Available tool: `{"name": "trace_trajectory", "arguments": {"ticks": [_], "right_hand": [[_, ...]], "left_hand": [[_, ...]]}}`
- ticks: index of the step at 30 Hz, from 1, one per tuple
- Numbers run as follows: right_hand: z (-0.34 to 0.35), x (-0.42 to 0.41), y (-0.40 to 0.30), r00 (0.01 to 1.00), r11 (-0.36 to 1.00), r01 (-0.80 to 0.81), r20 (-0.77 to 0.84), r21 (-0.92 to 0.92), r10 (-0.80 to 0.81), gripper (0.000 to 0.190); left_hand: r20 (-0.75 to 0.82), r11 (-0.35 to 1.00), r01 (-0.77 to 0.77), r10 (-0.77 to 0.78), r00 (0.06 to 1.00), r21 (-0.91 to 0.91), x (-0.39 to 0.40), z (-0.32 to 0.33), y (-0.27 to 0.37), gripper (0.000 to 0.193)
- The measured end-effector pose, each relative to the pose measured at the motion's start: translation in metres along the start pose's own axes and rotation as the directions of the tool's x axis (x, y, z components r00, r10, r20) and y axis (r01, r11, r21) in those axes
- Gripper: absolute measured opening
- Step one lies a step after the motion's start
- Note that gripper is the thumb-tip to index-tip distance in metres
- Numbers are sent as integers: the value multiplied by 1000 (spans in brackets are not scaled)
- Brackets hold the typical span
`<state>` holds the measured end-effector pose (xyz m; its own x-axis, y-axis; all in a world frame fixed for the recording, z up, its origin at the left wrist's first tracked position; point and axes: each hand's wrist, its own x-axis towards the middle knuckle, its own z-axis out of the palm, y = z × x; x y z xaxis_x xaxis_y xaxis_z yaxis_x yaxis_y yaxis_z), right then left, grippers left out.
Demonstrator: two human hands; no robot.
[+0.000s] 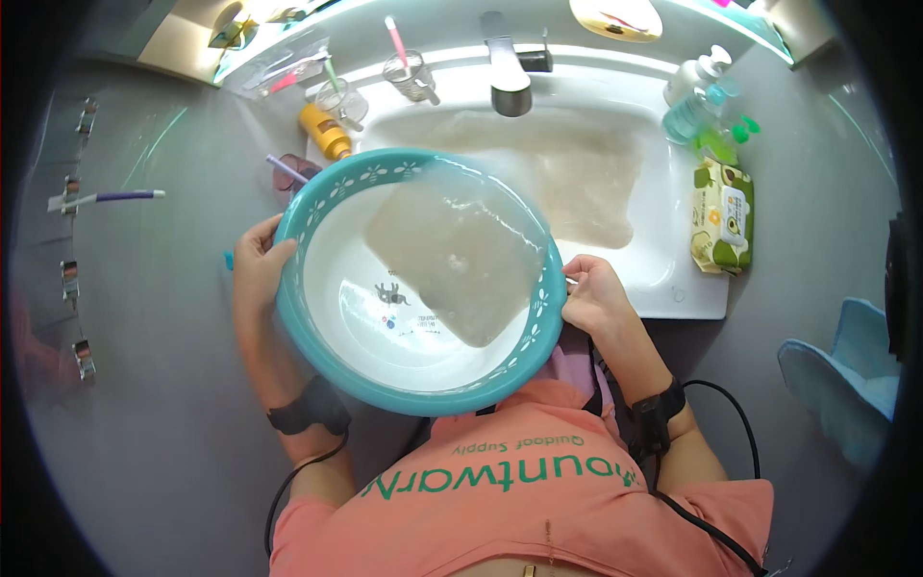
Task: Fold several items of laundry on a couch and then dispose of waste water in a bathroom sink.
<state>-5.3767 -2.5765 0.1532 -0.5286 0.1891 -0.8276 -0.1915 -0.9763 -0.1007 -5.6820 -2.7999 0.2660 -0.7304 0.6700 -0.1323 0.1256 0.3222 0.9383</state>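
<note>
A round plastic basin (pixel 346 364), white inside with a wide teal rim, is tilted between my hands over the near left part of the sink. My left hand (pixel 261 263) grips its left rim, thumb on top. My right hand (pixel 595 294) holds the rim on the right, with the fingertips partly hidden. Cloudy greyish-brown water (pixel 461 267) lies in the far right part of the basin, against the rim. The white washbasin (pixel 660 288) behind also holds murky water. Above it stands a metal faucet (pixel 510 86). Small printed figures show on the basin's floor.
Cups with toothbrushes (pixel 409 76) and a yellow tube (pixel 324 131) stand at the sink's back left. Pump bottles (pixel 692 112) and a pack of wipes (pixel 723 216) line the right side. Metal clips (pixel 70 281) hang on the left wall, and a blue cloth item (pixel 840 360) is at right.
</note>
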Motion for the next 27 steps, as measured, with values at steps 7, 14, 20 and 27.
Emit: {"name": "trace_trajectory", "arguments": {"ticks": [7, 14, 20, 27], "right_hand": [[-2, 9, 9, 998, 994, -58, 16, -88, 59, 29], [-6, 18, 17, 987, 981, -115, 92, -155, 130, 28], [-11, 23, 20, 969, 963, -182, 131, -197, 209, 28], [-15, 24, 18, 922, 933, -221, 251, -284, 294, 27]], "left_hand": [[-55, 999, -37, 39, 998, 38, 6, 4, 32, 42], [-16, 997, -82, 81, 997, -16, 12, 16, 65, 48], [63, 993, -114, 113, 992, 13, 17, 28, 90, 50], [164, 988, -155, 157, 974, -27, 24, 47, 121, 54]]}}
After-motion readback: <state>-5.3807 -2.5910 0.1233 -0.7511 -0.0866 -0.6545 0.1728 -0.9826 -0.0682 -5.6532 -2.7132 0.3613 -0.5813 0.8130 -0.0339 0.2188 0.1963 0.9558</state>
